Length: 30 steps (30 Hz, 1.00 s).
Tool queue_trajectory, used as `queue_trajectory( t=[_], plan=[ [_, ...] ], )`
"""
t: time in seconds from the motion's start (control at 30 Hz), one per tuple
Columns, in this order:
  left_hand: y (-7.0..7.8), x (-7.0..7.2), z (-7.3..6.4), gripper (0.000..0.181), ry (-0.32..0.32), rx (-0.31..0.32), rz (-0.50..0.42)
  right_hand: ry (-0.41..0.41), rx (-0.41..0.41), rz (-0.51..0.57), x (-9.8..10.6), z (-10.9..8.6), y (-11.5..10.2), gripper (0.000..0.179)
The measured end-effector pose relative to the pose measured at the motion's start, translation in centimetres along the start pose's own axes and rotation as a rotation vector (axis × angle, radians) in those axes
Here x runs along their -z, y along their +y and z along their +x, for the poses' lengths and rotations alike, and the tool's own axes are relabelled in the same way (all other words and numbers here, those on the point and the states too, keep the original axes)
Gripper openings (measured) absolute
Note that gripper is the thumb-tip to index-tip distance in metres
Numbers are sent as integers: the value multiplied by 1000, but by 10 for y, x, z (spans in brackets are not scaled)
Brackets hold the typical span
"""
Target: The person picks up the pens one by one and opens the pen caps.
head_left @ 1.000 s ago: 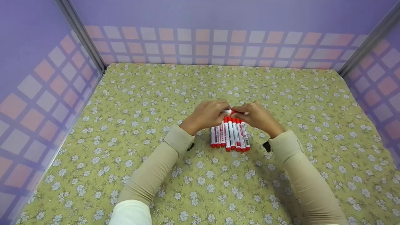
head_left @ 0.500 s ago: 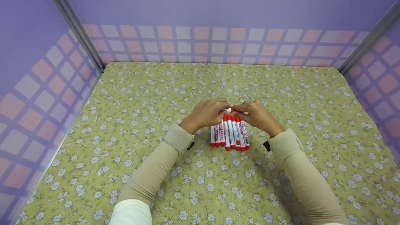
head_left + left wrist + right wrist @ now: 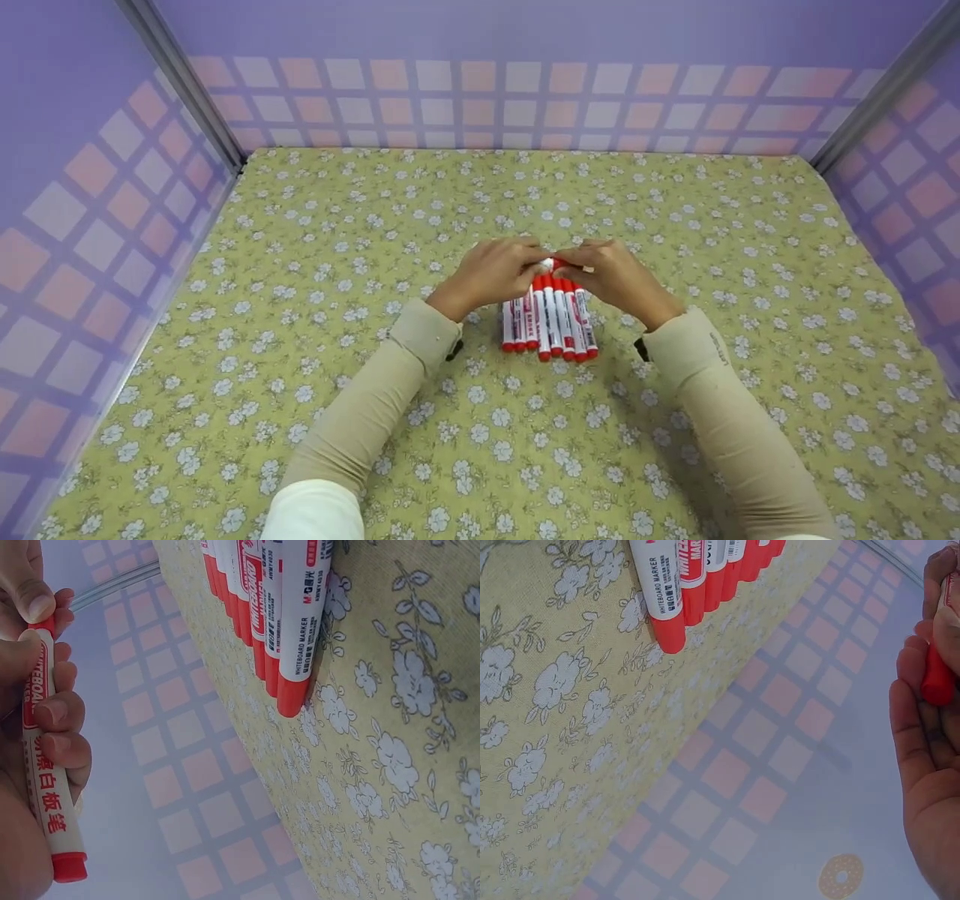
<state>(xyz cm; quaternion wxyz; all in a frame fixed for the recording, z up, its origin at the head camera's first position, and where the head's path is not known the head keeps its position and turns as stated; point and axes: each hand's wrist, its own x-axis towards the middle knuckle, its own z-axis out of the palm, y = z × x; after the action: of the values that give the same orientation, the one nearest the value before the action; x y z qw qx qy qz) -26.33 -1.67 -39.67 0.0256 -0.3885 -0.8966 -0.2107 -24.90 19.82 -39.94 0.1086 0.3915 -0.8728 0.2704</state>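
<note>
My left hand (image 3: pixel 499 271) grips the white barrel of a whiteboard marker (image 3: pixel 51 791), fingers curled round its printed red label. At the barrel's other end, my right hand (image 3: pixel 611 277) pinches the red cap (image 3: pixel 937 679) between thumb and fingers. Cap and barrel meet between the two hands, partly covered by fingers in the head view. Below and nearer to me lies a row of several more whiteboard markers (image 3: pixel 555 322), white with red caps and red ends, side by side on the cloth. The hands hide part of the row's far end in the head view.
A yellow cloth with white flowers (image 3: pixel 360 225) covers the table. Purple panels with pink and white squares (image 3: pixel 480 97) enclose the back and both sides, with grey metal posts (image 3: pixel 187 82) at the rear corners.
Both hands stay over the far end of the row, holding the same marker, with only slight finger shifts. The head view has drifted a little. The row on the table keeps its arrangement.
</note>
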Motion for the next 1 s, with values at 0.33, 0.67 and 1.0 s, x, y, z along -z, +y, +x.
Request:
queue_trajectory(
  t=[0.33, 0.67, 1.0],
  plan=[
    [-2, 1, 0, 31, -27, 6, -25, -24, -64, -11, 4, -1, 0, 25],
    [-10, 7, -8, 33, -27, 80, -81, -13, -93, -6, 7, -4, 2, 24],
    [-22, 13, -16, 31, 14, 143, -258, 25, -66, -8, 10, -6, 3, 26]
  ],
)
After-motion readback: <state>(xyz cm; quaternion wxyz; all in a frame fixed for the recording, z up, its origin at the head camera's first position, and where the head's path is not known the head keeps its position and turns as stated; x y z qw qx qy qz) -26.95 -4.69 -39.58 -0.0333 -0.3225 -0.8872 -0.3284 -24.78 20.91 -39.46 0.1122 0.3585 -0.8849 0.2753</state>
